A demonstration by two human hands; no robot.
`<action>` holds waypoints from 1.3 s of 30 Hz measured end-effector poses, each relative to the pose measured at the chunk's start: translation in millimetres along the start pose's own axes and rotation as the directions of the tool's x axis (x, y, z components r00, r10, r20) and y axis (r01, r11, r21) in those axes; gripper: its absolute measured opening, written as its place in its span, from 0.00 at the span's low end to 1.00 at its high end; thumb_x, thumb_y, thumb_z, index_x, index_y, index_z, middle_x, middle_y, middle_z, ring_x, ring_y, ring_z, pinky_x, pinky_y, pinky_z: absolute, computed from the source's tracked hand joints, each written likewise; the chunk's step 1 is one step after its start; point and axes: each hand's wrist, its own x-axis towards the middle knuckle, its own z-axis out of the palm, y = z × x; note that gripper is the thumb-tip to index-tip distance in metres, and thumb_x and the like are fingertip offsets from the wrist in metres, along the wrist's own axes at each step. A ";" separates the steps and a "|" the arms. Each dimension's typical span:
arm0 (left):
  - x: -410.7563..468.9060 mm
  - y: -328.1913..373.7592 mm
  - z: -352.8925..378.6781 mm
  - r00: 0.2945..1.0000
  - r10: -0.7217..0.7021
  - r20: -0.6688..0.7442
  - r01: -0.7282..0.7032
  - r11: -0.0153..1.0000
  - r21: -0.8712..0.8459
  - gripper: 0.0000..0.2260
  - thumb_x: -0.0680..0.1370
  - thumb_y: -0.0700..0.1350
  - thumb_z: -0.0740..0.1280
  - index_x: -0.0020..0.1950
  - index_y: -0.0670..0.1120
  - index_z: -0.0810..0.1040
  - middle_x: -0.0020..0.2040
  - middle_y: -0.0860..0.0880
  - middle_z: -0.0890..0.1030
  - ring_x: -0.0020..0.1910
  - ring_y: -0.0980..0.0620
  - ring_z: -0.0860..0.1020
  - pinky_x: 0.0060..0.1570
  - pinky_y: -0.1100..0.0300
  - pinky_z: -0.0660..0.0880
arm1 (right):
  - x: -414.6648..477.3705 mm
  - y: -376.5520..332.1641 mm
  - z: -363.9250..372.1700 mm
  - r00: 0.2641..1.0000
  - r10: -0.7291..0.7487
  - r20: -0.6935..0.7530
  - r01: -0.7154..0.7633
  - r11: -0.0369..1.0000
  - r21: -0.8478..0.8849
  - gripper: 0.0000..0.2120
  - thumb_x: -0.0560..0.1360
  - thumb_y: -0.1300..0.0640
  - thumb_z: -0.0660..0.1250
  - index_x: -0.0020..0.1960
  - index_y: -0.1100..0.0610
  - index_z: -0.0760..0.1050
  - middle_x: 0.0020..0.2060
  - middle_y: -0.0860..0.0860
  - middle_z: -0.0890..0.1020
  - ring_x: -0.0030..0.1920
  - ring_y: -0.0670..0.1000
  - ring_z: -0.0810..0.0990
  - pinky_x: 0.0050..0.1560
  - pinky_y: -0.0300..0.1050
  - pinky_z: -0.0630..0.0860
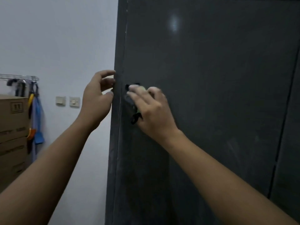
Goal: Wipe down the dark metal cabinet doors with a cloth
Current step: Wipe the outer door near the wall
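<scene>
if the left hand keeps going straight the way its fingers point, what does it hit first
Probably the left edge of the cabinet: the left hand points right, its fingertips at or nearly on that edge. Actual contact is unclear.

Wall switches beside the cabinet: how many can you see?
2, side by side on the white wall left of the cabinet: the left switch near the hanging clothes, and the right switch closer to the left hand. The boxes may hide others.
</scene>
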 end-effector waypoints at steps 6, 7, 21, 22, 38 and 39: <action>-3.0 1.9 -8.8 0.976 -0.211 0.054 0.217 0.956 -0.196 0.24 0.76 0.24 0.59 0.63 0.47 0.75 0.47 0.50 0.79 0.48 0.56 0.80 0.51 0.60 0.80 | -20.4 -14.2 13.4 0.835 -0.438 0.333 0.413 0.899 0.147 0.24 0.67 0.62 0.72 0.63 0.53 0.81 0.64 0.47 0.80 0.54 0.58 0.75 0.52 0.55 0.76; -5.2 1.5 -10.5 0.974 -0.214 0.075 0.225 0.956 -0.190 0.24 0.76 0.24 0.58 0.63 0.47 0.75 0.47 0.50 0.79 0.48 0.57 0.80 0.51 0.60 0.80 | -17.4 -8.1 11.5 0.828 -0.455 0.328 0.437 0.890 0.132 0.24 0.67 0.61 0.71 0.62 0.51 0.81 0.63 0.46 0.80 0.54 0.57 0.76 0.51 0.54 0.75; -21.6 -7.9 -23.9 0.945 -0.322 0.061 0.327 0.941 -0.094 0.18 0.78 0.31 0.61 0.62 0.49 0.76 0.56 0.44 0.77 0.50 0.50 0.83 0.54 0.51 0.81 | 1.7 -23.9 20.6 0.833 -0.418 0.362 0.370 0.908 0.197 0.18 0.70 0.64 0.70 0.57 0.50 0.83 0.58 0.41 0.82 0.50 0.55 0.73 0.45 0.49 0.71; -24.3 -8.6 -25.9 0.947 -0.315 0.065 0.318 0.947 -0.051 0.16 0.79 0.32 0.60 0.61 0.49 0.76 0.56 0.44 0.78 0.46 0.54 0.84 0.54 0.52 0.81 | 3.0 -20.7 19.0 0.833 -0.422 0.358 0.372 0.906 0.204 0.18 0.70 0.63 0.69 0.57 0.49 0.83 0.58 0.41 0.82 0.49 0.55 0.73 0.44 0.48 0.70; -66.9 1.0 -9.4 0.985 -0.170 -0.039 0.174 0.959 0.223 0.05 0.79 0.44 0.66 0.52 0.53 0.80 0.44 0.57 0.83 0.45 0.65 0.81 0.46 0.69 0.78 | -29.7 -21.6 8.0 0.943 -0.181 0.279 0.166 0.983 0.079 0.25 0.69 0.60 0.63 0.66 0.53 0.78 0.65 0.47 0.79 0.55 0.55 0.71 0.52 0.50 0.68; -74.3 5.4 -1.8 0.986 -0.160 -0.048 0.167 0.958 0.231 0.07 0.80 0.44 0.66 0.56 0.52 0.80 0.47 0.58 0.82 0.47 0.66 0.80 0.48 0.70 0.77 | -34.7 -22.8 6.1 0.945 -0.157 0.287 0.160 0.987 0.014 0.26 0.70 0.58 0.62 0.68 0.53 0.75 0.66 0.48 0.78 0.57 0.55 0.71 0.54 0.52 0.67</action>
